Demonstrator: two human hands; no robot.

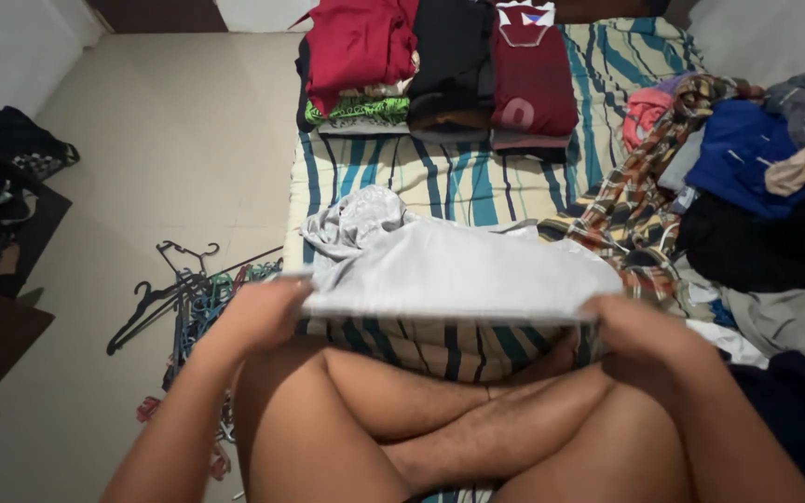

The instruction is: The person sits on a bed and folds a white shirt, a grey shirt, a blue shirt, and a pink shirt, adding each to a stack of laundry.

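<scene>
Person, head view: left hand (pixel 258 315) and right hand (pixel 640 328) are seen bare. Forearms are unsleeved; legs are uncovered. No rings, watch or wristbands are seen.

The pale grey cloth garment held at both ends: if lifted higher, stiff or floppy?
The pale grey cloth garment is probably floppy: its far end lies crumpled on the striped mattress. Likely light, since the left hand and right hand hold it by the edge alone.

folded clothes stacks (pixel 440 70), loose clothes heap (pixel 747 186), hangers (pixel 188 289), striped mattress (pixel 458 182)
</scene>
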